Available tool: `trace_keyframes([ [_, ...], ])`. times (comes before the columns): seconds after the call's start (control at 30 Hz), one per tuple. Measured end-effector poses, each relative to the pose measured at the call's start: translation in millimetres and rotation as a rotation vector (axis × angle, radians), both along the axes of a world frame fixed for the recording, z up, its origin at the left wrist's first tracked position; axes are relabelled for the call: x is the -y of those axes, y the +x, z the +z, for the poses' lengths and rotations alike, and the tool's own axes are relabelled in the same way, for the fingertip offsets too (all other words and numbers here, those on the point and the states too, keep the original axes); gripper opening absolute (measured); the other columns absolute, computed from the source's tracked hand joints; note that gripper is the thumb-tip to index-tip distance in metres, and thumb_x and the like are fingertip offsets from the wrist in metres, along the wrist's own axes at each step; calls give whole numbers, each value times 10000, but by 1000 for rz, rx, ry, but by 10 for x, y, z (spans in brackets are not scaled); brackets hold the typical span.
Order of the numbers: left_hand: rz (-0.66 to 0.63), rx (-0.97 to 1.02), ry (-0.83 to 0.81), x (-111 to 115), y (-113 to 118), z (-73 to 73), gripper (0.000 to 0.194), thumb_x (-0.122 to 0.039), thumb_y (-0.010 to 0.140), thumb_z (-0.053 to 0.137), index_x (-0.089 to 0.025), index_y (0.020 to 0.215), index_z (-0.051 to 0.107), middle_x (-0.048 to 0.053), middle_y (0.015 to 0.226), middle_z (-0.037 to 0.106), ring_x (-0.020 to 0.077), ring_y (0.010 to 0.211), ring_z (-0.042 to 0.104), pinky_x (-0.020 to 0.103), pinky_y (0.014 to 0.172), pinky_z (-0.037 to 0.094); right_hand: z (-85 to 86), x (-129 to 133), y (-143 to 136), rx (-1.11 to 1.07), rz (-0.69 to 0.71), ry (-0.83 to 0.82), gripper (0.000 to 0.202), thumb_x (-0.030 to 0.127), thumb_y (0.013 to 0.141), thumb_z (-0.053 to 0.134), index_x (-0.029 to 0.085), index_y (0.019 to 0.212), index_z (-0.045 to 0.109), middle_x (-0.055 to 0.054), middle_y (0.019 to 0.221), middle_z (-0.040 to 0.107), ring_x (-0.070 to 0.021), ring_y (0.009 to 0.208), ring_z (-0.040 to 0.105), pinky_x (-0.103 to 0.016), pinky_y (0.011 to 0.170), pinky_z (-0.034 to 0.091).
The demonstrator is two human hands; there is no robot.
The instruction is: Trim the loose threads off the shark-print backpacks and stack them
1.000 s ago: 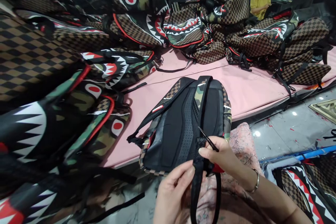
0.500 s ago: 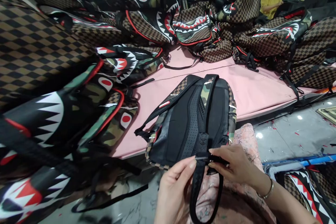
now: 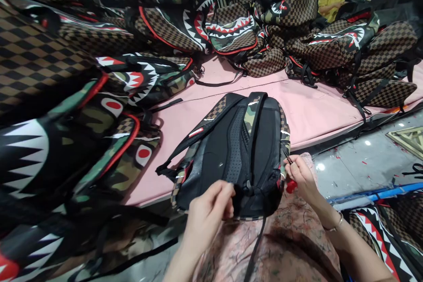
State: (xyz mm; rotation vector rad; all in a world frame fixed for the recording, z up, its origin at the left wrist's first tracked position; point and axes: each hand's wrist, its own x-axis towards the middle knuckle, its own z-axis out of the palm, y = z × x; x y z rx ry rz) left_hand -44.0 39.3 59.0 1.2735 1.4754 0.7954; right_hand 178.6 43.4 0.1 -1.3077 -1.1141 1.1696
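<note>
A backpack [image 3: 214,158] lies with its black padded back and shoulder straps facing up, its bottom edge toward me. My left hand [image 3: 211,207] is closed over the lower left part of the back panel; whatever its curled fingers hold is hidden. At the bag's lower right side, my right hand [image 3: 302,178] is closed on small scissors, with a red handle [image 3: 291,186] below the fingers and thin dark blades pointing up toward the bag's edge. A black strap end [image 3: 256,249] hangs from the bag over my patterned pink clothing [image 3: 291,246].
The backpack rests on a pink-covered table [image 3: 313,110]. Shark-mouth and checkered backpacks [image 3: 175,22] are piled along the far side, with more stacked close at left [image 3: 29,150]. Another bag [image 3: 373,238] is low at right. A person in yellow [image 3: 330,2] is in the background.
My hands have parted from the strap they held together at the bag's bottom. The right hand moved up and right; the left stayed low. The strap loop has dropped, and the view shifted slightly.
</note>
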Motion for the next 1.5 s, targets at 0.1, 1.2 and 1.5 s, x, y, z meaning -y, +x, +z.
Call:
trace_keyframes([
  [0.1, -173, -564, 22, -222, 213, -78, 404, -558, 739, 480, -219, 520, 469, 17, 416, 507, 219, 490, 555, 285, 507, 342, -24, -39, -11, 149, 48, 0, 153, 301, 784, 548, 199, 898, 548, 29, 686, 526, -108, 582, 492, -215, 528, 418],
  [1.2, 191, -125, 518, -200, 229, -200, 209, -299, 669, 692, -242, 869, 684, 36, 886, 614, 177, 803, 553, 271, 753, 415, -33, 8, -695, -152, -28, -101, 178, 239, 656, 638, 173, 813, 587, 6, 744, 592, -134, 682, 549, -263, 671, 472],
  [1.5, -64, -228, 412, -279, 170, -198, 157, -289, 736, 568, -203, 640, 657, 28, 667, 572, 173, 678, 525, 271, 652, 398, -19, 63, -709, 150, 19, 100, 130, 201, 720, 581, 179, 848, 580, -26, 810, 606, -165, 779, 571, -289, 734, 472],
])
